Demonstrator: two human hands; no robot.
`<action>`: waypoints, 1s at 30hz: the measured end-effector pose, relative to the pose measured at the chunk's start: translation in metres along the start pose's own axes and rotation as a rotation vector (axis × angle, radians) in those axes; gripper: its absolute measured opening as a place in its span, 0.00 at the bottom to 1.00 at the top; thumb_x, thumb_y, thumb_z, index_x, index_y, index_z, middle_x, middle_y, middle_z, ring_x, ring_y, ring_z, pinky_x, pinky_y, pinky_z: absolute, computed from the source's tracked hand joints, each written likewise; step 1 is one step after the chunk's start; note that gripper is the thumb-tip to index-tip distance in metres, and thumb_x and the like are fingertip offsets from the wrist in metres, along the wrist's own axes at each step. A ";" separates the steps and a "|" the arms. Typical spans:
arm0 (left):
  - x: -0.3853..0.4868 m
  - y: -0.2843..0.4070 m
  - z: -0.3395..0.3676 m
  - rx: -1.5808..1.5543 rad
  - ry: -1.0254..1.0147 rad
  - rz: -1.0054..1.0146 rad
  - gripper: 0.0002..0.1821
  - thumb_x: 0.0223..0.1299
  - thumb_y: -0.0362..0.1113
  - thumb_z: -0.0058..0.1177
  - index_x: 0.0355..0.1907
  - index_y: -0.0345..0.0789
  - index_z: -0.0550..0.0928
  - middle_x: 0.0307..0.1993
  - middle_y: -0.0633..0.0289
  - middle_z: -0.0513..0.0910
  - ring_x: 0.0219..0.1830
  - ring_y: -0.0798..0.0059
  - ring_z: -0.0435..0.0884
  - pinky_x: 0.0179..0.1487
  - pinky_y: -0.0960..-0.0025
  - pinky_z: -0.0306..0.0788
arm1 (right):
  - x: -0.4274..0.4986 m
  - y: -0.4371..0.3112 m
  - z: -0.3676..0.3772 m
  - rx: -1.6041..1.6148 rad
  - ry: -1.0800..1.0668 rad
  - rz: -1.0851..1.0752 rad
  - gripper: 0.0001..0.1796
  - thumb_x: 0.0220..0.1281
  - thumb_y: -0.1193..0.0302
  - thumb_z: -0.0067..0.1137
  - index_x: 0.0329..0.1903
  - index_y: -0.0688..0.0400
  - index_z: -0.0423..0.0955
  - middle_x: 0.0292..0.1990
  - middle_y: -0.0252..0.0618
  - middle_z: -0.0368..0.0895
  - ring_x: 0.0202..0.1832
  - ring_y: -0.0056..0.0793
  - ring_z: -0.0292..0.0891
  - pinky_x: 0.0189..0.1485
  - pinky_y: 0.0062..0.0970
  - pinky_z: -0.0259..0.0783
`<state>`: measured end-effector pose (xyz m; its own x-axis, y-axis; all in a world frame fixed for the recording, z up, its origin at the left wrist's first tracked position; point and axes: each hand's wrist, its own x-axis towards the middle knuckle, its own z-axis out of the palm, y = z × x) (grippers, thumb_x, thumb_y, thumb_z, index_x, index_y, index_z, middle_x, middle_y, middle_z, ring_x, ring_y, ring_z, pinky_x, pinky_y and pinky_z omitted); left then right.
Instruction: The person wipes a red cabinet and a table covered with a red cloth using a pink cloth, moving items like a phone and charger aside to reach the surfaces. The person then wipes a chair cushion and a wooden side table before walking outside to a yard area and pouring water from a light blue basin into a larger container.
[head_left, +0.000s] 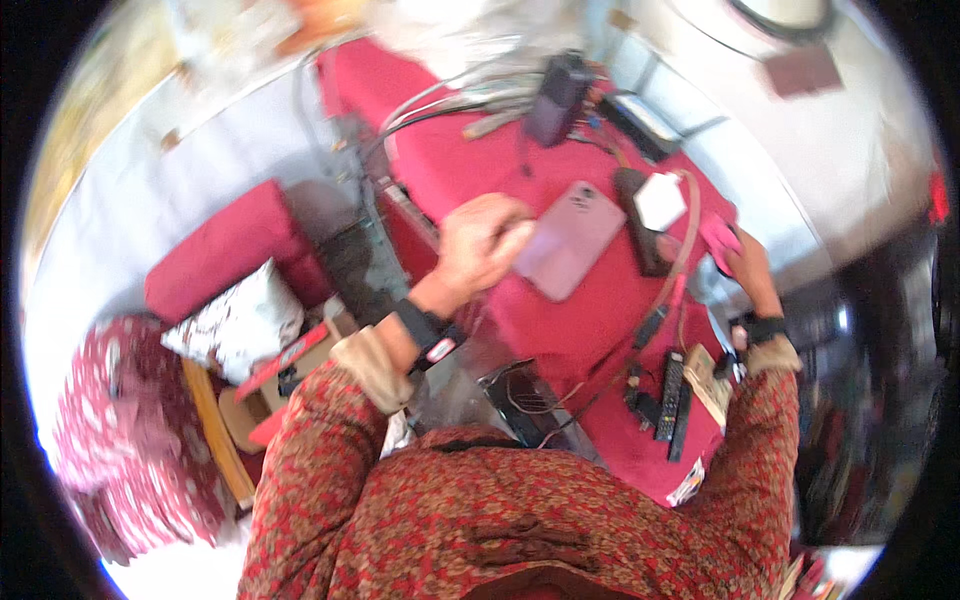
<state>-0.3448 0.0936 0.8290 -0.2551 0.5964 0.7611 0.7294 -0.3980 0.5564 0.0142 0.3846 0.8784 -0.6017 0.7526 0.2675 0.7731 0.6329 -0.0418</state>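
My left hand (480, 244), its fingers curled, is at the left edge of a pink smartphone (570, 240) with its back facing up. Whether it grips the phone or only overlaps it in the view, I cannot tell. At the right edge of the red-covered table (540, 337), my right hand (752, 271) holds a bright pink cloth-like item (721, 237). Between phone and right hand lies a dark elongated object (637, 225), with a white angular object (660, 201) on it. A pale pinkish cable (691, 225) curves down from there.
A dark boxy device (559, 97) and a bundle of cables (480, 105) occupy the far side. Nearer me lie a black remote control (670, 397) and a second dark phone-like device (517, 405). To the left is a red seat (225, 247) with a white patterned cushion (244, 322).
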 end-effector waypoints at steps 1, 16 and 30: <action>0.000 -0.001 0.000 0.020 0.037 0.046 0.09 0.52 0.39 0.54 0.30 0.35 0.79 0.25 0.55 0.78 0.30 0.58 0.79 0.35 0.60 0.71 | -0.008 0.002 -0.009 -0.039 0.009 0.066 0.21 0.53 0.69 0.54 0.51 0.60 0.71 0.42 0.57 0.77 0.47 0.56 0.72 0.49 0.42 0.68; -0.005 0.006 -0.017 -0.377 -0.008 -0.201 0.12 0.57 0.41 0.54 0.32 0.33 0.79 0.27 0.55 0.79 0.33 0.63 0.80 0.37 0.67 0.72 | -0.132 -0.242 -0.052 0.225 0.050 -0.433 0.23 0.41 0.82 0.56 0.46 0.59 0.73 0.36 0.48 0.75 0.41 0.50 0.74 0.44 0.36 0.70; -0.107 0.014 -0.088 -0.166 -0.571 -0.160 0.14 0.52 0.41 0.59 0.39 0.35 0.79 0.34 0.56 0.79 0.38 0.61 0.80 0.42 0.64 0.72 | -0.141 -0.289 -0.059 0.428 -0.169 -0.324 0.19 0.45 0.79 0.55 0.45 0.62 0.73 0.40 0.47 0.78 0.44 0.44 0.77 0.48 0.31 0.71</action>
<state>-0.3635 -0.0369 0.7847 0.0602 0.9186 0.3906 0.5895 -0.3485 0.7287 -0.1128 0.0849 0.9095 -0.8461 0.5034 0.1754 0.4137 0.8276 -0.3795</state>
